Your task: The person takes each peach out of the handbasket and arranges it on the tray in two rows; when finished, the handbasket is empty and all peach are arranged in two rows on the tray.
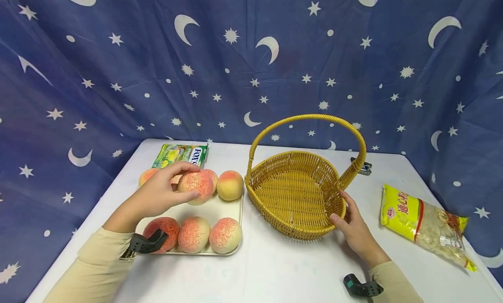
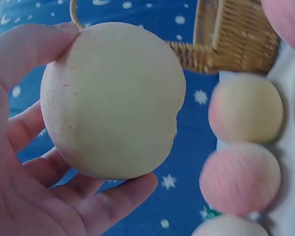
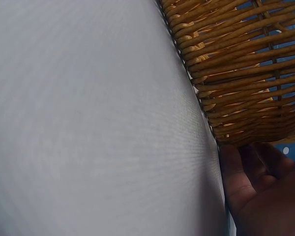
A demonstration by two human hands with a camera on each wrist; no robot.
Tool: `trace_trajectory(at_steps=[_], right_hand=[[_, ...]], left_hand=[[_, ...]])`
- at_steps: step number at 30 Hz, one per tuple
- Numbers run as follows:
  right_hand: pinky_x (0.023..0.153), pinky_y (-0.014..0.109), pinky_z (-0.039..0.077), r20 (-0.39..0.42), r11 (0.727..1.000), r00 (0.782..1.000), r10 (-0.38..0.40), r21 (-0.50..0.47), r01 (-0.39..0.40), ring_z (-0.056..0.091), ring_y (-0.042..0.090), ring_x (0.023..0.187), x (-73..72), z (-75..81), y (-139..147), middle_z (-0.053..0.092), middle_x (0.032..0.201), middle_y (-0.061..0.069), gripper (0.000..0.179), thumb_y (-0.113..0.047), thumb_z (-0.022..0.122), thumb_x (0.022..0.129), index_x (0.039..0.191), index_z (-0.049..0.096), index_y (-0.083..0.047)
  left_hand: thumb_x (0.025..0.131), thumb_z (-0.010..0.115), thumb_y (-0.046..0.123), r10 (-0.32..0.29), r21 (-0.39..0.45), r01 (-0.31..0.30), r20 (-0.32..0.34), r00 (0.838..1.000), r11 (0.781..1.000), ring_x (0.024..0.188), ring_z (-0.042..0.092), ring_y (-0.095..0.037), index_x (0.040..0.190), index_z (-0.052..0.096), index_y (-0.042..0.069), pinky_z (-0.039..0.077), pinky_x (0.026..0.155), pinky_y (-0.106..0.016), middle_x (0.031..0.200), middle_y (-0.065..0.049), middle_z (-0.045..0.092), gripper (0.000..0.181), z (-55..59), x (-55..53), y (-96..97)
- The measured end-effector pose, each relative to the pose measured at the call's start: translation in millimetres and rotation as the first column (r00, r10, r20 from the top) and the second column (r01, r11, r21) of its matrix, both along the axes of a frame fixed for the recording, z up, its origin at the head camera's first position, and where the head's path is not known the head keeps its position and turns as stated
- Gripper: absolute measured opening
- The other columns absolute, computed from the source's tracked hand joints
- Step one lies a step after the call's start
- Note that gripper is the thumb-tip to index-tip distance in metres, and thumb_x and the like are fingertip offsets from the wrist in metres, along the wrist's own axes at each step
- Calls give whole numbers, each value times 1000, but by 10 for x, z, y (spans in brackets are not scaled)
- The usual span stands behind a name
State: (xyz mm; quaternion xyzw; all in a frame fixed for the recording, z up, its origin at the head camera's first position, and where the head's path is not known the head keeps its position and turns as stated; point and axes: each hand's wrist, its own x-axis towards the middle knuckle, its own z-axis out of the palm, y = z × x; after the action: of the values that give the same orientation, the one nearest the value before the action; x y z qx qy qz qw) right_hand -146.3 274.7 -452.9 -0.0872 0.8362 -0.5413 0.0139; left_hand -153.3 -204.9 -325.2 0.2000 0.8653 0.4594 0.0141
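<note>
My left hand [image 1: 159, 191] holds a red-speckled peach [image 1: 199, 187] over the tray, thumb on one side and fingers on the other. In the left wrist view that peach [image 2: 113, 103] shows its pale yellow side and stands apart from the others. With thumb at the rim and fingers on the outside, my right hand [image 1: 357, 231] grips the right side of a yellow wicker basket [image 1: 292, 198]. The basket has a tall arched handle and nothing inside. Seen from the right wrist, the woven wall [image 3: 241, 73] meets the white tabletop beside my fingers.
A cream tray [image 1: 212, 208] left of the basket bears several more peaches [image 1: 225, 235] in two rows. Behind it lies a green FOX'S packet [image 1: 196, 154]. A yellow bag of dry food [image 1: 424, 226] lies far right, a small dark object [image 1: 365, 168] behind the handle.
</note>
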Motion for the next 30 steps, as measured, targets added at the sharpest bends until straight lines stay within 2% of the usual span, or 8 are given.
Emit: trace_trajectory(at_steps=[8,13,19,21,26,30], right_hand=[[107,67,25,5,1000,1000,-3,-8,3,25,59,138,6,12,-1,13,155,40,79,-11,53,103,161,0,-10],[107,67,25,8,1000,1000,-6,4,6,25,59,138,9,22,-9,12,156,40,78,-13,53,103,160,0,-9],[106,66,27,8,1000,1000,-6,14,6,24,58,138,6,31,-14,11,156,39,78,-14,53,104,161,0,-10],[106,65,28,7,1000,1000,-5,13,5,26,58,138,2,27,-14,12,156,39,78,-14,53,104,161,0,-10],[106,65,28,7,1000,1000,-4,10,4,27,58,137,4,23,-14,14,155,40,78,-13,53,104,161,0,-10],[106,68,26,4,1000,1000,1,-8,-1,25,59,137,13,24,-11,14,155,41,78,-11,53,103,160,0,-10]], left_hand=[[88,79,19,113,-33,-113,-7,994,993,106,64,-33,130,58,3,56,77,-28,132,-20,55,49,-152,3,-263],[90,77,26,199,-94,-199,-16,980,975,114,58,-35,132,56,4,52,82,-31,135,-18,55,52,-236,16,-432],[91,76,22,247,-93,-251,-54,968,963,121,53,-38,131,56,1,45,84,-20,133,-18,56,50,-364,41,-613],[91,76,23,263,-95,-267,-48,964,959,121,52,-39,131,56,0,45,87,-26,135,-19,55,50,-398,66,-667],[91,75,29,304,-107,-303,-1,953,947,126,46,-45,135,52,-1,43,93,-56,137,-23,52,58,-444,143,-773],[92,74,28,323,-105,-320,7,946,941,126,43,-48,136,50,-4,40,94,-63,134,-27,53,59,-498,189,-845]])
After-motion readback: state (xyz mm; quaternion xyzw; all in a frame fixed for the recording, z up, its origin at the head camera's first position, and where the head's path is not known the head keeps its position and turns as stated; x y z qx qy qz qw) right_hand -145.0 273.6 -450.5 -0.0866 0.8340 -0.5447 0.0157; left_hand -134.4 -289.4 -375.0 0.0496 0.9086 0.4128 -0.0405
